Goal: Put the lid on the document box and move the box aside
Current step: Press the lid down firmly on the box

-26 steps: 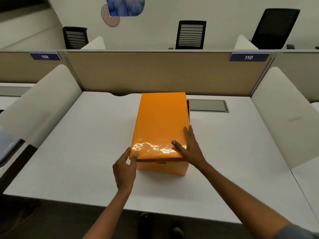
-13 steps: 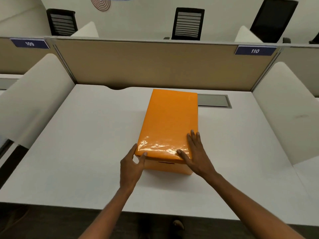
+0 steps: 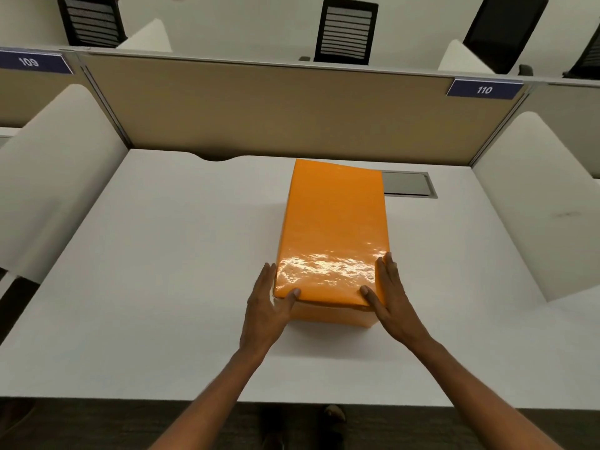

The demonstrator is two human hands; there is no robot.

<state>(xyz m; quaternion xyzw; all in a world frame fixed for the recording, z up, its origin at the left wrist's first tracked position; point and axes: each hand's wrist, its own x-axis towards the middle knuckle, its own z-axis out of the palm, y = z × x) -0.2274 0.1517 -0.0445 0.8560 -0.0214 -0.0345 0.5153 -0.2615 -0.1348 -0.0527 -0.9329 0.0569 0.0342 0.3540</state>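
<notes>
An orange document box (image 3: 334,315) stands on the white desk (image 3: 162,271), right of centre, with its glossy orange lid (image 3: 334,228) lying on top and covering it. My left hand (image 3: 268,303) presses flat against the near left side of the box, thumb on the lid's corner. My right hand (image 3: 391,297) lies against the near right side, thumb on the lid's other near corner. Both hands clasp the box between them.
A grey cable hatch (image 3: 407,185) is set in the desk just behind and right of the box. A tan partition (image 3: 259,108) closes the back, and white curved side dividers (image 3: 48,177) (image 3: 535,206) stand left and right. Office chairs stand beyond.
My right hand slid off the top of the lid to the box's right side. My left hand flattened along the left side. The box appears further right in view.
</notes>
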